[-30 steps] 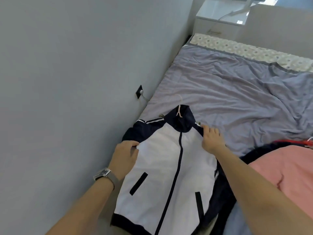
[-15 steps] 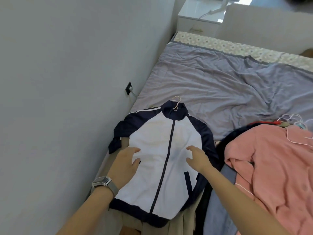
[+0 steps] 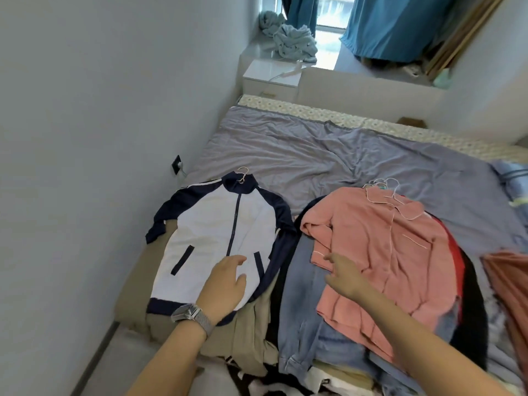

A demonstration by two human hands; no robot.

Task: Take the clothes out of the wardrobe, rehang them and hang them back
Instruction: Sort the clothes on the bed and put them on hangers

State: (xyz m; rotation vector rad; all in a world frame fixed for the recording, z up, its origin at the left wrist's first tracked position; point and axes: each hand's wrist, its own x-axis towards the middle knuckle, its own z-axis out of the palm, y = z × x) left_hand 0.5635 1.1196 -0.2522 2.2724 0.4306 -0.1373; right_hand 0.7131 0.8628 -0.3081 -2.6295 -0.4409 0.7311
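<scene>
Clothes are spread over the near end of the bed, so nothing's held up right now. One white-and-navy zip jacket is laid flat front-up on the left side near the wall, with a thin wire hanger hook poking out of its collar. One pink button-up shirt is laid on top of a pile just to the right, and a bunch of wire hanger hooks is seen at its collar; how many exactly can't be told.

The left hand is stretched forward over the jacket's lower hem, palm down, fingers relaxed and slightly apart, nothing gripped. A watch is worn on that wrist. The right hand is reached out over the pink shirt's lower left edge, fingers loosely spread, also nothing gripped; whether it's touching the fabric can't be told.

Under the pink shirt, a blue denim piece and dark and red clothes are stacked. Beige fabric is seen below the jacket. A white nightstand and blue curtains are at the far end.
</scene>
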